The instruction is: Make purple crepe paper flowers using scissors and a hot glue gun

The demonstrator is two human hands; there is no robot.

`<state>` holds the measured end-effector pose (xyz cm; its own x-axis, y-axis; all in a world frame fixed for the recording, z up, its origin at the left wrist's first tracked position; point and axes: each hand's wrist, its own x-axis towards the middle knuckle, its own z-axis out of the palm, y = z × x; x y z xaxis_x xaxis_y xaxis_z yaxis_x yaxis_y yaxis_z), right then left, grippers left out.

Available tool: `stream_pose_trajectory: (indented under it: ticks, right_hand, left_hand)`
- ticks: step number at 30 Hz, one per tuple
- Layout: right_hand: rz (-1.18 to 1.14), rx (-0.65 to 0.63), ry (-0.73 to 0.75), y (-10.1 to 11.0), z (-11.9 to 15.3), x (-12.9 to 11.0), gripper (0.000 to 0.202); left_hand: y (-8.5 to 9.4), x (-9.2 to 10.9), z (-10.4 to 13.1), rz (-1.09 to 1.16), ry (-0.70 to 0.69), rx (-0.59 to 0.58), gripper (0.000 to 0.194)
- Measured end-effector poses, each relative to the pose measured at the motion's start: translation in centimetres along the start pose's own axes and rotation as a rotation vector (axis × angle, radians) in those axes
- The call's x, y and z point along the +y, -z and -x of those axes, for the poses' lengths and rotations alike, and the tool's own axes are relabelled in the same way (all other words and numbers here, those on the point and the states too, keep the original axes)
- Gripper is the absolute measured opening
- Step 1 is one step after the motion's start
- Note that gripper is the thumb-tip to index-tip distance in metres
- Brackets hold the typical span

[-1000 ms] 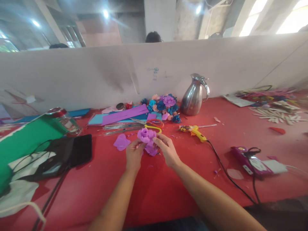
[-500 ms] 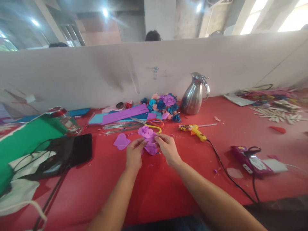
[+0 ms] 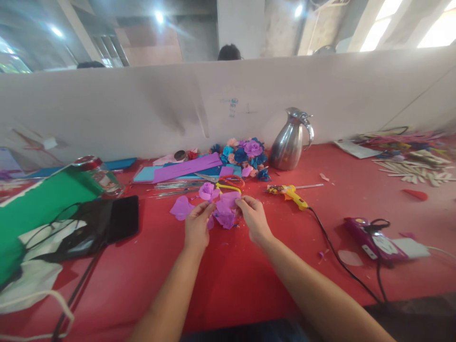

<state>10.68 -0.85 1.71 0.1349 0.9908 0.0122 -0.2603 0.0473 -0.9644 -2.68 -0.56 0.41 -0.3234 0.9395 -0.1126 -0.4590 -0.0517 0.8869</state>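
Note:
My left hand (image 3: 198, 224) is closed in a pinch below a purple paper flower (image 3: 207, 191), whose curled petals stand up over the fingers. Between thumb and finger, my right hand (image 3: 254, 219) grips the edge of a purple paper petal (image 3: 231, 199). A small gap separates that petal from the flower. Under both hands more purple cut petals (image 3: 225, 219) lie in a loose pile. Another heart-shaped purple piece (image 3: 181, 208) rests left of my left hand. Just behind are scissors (image 3: 230, 182) with red and yellow handles.
A yellow glue gun (image 3: 295, 197) with a black cord lies right of my hands. Finished paper flowers (image 3: 252, 148) and a steel jug (image 3: 288, 142) stand by the partition. At left are a black phone (image 3: 123, 217) and a glass jar (image 3: 103, 178); a purple power strip (image 3: 366, 240) sits right.
My hands have moved slightly apart. The right hand has drawn the petal away from the flower, which has shifted a little left with the left hand.

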Motion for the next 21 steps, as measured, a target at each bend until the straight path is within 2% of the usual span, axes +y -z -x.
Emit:
stream_pose_trajectory:
  ticks: [15, 21]
  right_hand:
    - [-0.090, -0.016, -0.052, 0.15, 0.09, -0.99, 0.020]
    - [-0.115, -0.017, -0.042, 0.00, 0.09, -0.76, 0.021]
  left_hand:
    - [0.22, -0.21, -0.08, -0.023, 0.048, -0.073, 0.028]
    - [0.23, -0.49, -0.11, 0.033, 0.104, -0.128, 0.026]
